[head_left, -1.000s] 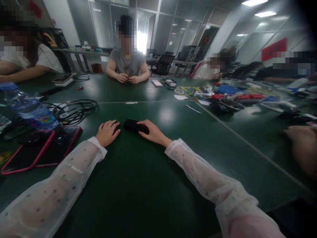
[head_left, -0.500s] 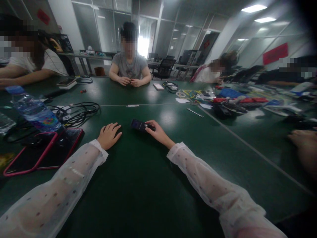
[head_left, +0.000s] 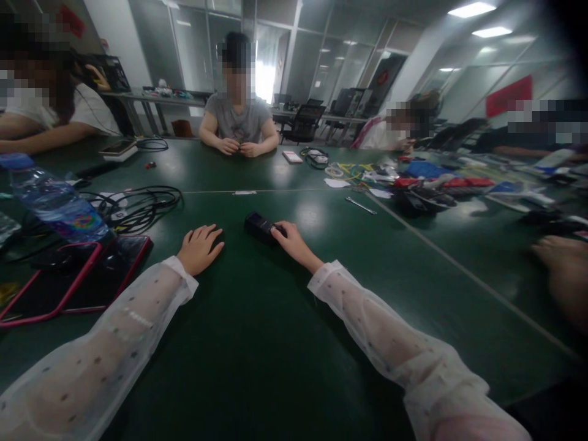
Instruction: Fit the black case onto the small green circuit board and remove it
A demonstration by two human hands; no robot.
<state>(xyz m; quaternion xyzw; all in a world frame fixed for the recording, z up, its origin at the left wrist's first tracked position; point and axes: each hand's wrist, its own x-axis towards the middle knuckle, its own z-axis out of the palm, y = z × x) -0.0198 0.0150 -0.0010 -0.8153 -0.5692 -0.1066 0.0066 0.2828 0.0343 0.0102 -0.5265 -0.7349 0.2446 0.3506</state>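
On the table [head_left: 257,343], my left hand [head_left: 201,249] stayed spread, empty, left of centre; my right hand [head_left: 294,244] still gripped the black handheld device [head_left: 260,226] mid-frame, slanting more steeply than half a second earlier. I counted one blue-capped bottle [head_left: 55,199] at left, two pink-rimmed phones [head_left: 110,269] below, one wrench [head_left: 361,205].

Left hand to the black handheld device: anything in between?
Nothing visible. Only green tabletop shows between the left hand and the black handheld device. The right hand grips the device's right end, leaving the left end uncovered. The black cables lie left of that gap.
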